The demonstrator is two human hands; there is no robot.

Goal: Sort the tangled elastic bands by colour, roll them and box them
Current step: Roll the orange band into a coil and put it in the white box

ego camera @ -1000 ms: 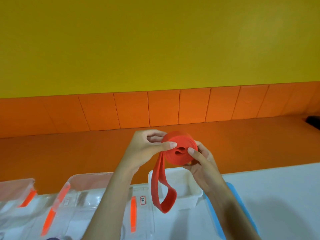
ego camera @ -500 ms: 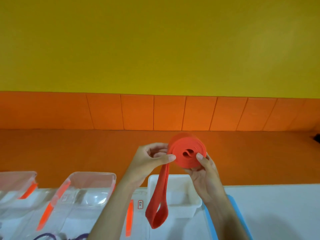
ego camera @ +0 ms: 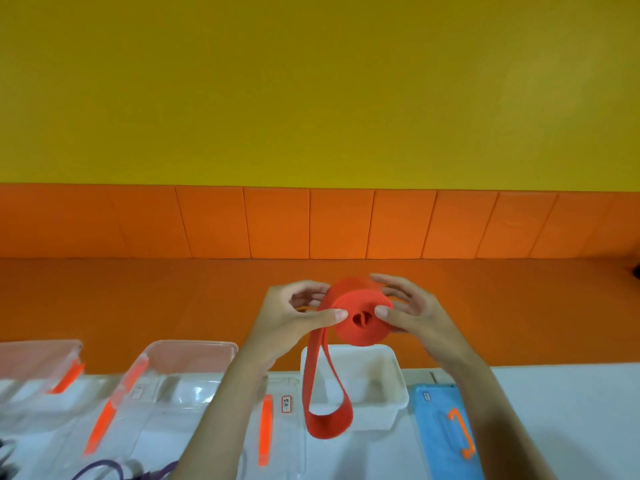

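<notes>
Head view: both hands, left hand [ego camera: 294, 315] and right hand [ego camera: 415, 315], pinched the half-rolled red band [ego camera: 360, 322] (tail hanging toward 6 o'clock); probably roll more, then box it.

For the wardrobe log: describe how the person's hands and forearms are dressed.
Both are bare. The left hand and right hand wear no gloves, rings or watch, and no sleeve shows on either forearm down to the bottom edge of the picture. Fingernails look short and unpainted.
</notes>
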